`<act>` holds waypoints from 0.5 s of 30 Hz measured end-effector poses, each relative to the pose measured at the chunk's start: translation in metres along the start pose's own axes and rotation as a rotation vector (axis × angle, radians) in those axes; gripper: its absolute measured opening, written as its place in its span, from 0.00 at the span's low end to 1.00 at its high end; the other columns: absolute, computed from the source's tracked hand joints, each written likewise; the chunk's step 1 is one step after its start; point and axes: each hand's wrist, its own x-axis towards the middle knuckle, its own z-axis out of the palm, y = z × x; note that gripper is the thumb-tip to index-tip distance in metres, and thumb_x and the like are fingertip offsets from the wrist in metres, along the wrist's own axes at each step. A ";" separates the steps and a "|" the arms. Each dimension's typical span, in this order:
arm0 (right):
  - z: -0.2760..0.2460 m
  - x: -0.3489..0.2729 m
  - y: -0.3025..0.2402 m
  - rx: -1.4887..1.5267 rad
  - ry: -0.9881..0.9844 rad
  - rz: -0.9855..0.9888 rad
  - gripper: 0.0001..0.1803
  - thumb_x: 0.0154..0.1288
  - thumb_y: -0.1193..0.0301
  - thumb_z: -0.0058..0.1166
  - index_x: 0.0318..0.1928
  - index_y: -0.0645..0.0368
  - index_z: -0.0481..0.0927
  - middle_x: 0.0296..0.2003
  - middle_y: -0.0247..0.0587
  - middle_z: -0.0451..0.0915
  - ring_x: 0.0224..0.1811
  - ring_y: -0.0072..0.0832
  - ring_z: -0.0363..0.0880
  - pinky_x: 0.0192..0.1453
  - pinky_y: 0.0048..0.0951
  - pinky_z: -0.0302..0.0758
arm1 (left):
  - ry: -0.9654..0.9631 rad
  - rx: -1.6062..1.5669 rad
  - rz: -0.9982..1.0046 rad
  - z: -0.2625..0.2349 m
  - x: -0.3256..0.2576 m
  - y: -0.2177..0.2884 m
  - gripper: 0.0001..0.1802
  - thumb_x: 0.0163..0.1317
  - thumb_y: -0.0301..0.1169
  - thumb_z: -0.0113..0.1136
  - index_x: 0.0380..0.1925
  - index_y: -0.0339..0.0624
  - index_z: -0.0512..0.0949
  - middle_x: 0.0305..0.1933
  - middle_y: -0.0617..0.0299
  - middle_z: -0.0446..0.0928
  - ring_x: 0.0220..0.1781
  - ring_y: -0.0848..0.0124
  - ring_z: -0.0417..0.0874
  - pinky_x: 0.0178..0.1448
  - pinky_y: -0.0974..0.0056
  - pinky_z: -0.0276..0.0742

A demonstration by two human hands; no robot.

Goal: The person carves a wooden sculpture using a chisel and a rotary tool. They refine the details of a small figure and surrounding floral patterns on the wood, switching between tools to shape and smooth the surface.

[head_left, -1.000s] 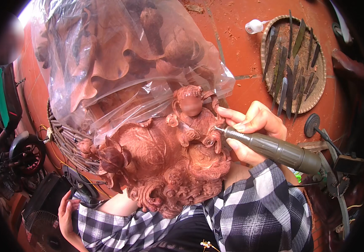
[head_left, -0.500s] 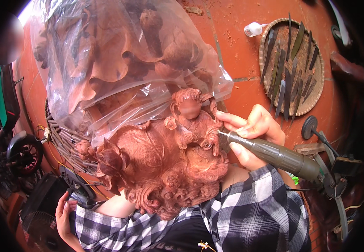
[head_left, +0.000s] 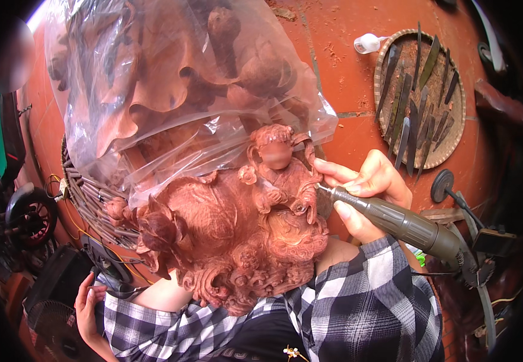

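A reddish-brown wood carving (head_left: 207, 211) lies across my lap, with a small figure (head_left: 276, 157) near its upper right and curling relief along its lower edge. My right hand (head_left: 373, 190) pinches a dark olive rotary carving tool (head_left: 406, 223) near its front end. The thin metal tip reaches the carving beside the figure's arm, and my index fingertip rests close to the figure's side. Far to the lower left is my left hand (head_left: 91, 298), away from the carving. Its fingers are loosely bent and apart, with nothing visible in them.
Clear plastic sheeting (head_left: 207, 120) covers a larger carving beyond. A round woven tray (head_left: 462, 114) of flat dark blades stands at the far right beside a white bottle (head_left: 367, 43). Rod-like handles (head_left: 89, 199), a black fan (head_left: 56, 320) and a yellow cable (head_left: 71, 224) are at left.
The view has shifted slightly. The tool tip remains at nearly the same spot on the carving, and both hands keep about the same pose.
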 end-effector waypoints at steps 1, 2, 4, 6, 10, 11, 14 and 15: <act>0.000 0.000 0.000 -0.001 -0.002 -0.006 0.14 0.60 0.83 0.66 0.38 0.59 0.71 0.41 0.34 0.67 0.64 0.65 0.78 0.71 0.53 0.77 | 0.001 0.007 0.001 0.000 0.000 0.000 0.29 0.77 0.38 0.56 0.72 0.35 0.69 0.46 0.56 0.85 0.45 0.77 0.82 0.55 0.71 0.77; 0.001 0.000 0.001 -0.005 -0.006 -0.014 0.14 0.60 0.83 0.66 0.38 0.59 0.71 0.41 0.34 0.67 0.63 0.64 0.78 0.71 0.54 0.77 | 0.002 0.014 0.002 0.000 -0.001 0.000 0.28 0.77 0.38 0.56 0.72 0.35 0.69 0.46 0.56 0.85 0.45 0.77 0.82 0.55 0.71 0.77; 0.001 0.001 0.001 -0.018 -0.015 -0.034 0.14 0.60 0.85 0.65 0.38 0.59 0.71 0.41 0.35 0.67 0.61 0.60 0.80 0.72 0.55 0.77 | -0.004 0.013 0.004 0.000 -0.001 0.001 0.28 0.77 0.39 0.55 0.71 0.35 0.70 0.46 0.56 0.85 0.45 0.77 0.82 0.55 0.71 0.77; 0.000 0.003 0.004 -0.043 -0.037 -0.074 0.15 0.59 0.85 0.65 0.38 0.59 0.72 0.40 0.35 0.67 0.58 0.55 0.82 0.72 0.57 0.76 | -0.005 0.022 0.007 -0.001 -0.001 0.000 0.28 0.77 0.39 0.55 0.71 0.35 0.70 0.46 0.56 0.85 0.45 0.76 0.82 0.55 0.70 0.77; 0.000 0.005 0.003 -0.080 -0.052 -0.111 0.15 0.58 0.87 0.64 0.38 0.59 0.73 0.39 0.36 0.67 0.52 0.46 0.85 0.72 0.61 0.75 | -0.001 0.037 0.017 -0.001 0.001 -0.001 0.28 0.77 0.39 0.55 0.71 0.34 0.70 0.45 0.56 0.85 0.45 0.76 0.82 0.55 0.70 0.77; 0.000 0.005 0.003 -0.087 -0.057 -0.114 0.15 0.58 0.87 0.64 0.38 0.59 0.73 0.39 0.37 0.67 0.51 0.45 0.85 0.72 0.61 0.75 | 0.000 0.035 0.020 0.000 0.001 0.000 0.28 0.77 0.39 0.55 0.71 0.34 0.70 0.45 0.55 0.85 0.45 0.76 0.83 0.55 0.70 0.77; -0.002 0.008 0.003 -0.124 -0.097 -0.140 0.15 0.57 0.87 0.64 0.38 0.59 0.73 0.38 0.37 0.67 0.48 0.41 0.84 0.71 0.61 0.75 | 0.000 0.046 0.025 0.000 0.000 0.001 0.28 0.77 0.39 0.55 0.71 0.34 0.70 0.45 0.55 0.85 0.45 0.75 0.83 0.55 0.70 0.78; -0.003 0.009 0.003 -0.136 -0.109 -0.150 0.15 0.56 0.87 0.64 0.38 0.58 0.73 0.38 0.37 0.67 0.47 0.40 0.84 0.71 0.61 0.76 | -0.004 0.041 0.026 0.000 0.000 0.001 0.28 0.77 0.39 0.55 0.71 0.34 0.70 0.45 0.55 0.85 0.45 0.75 0.83 0.55 0.70 0.78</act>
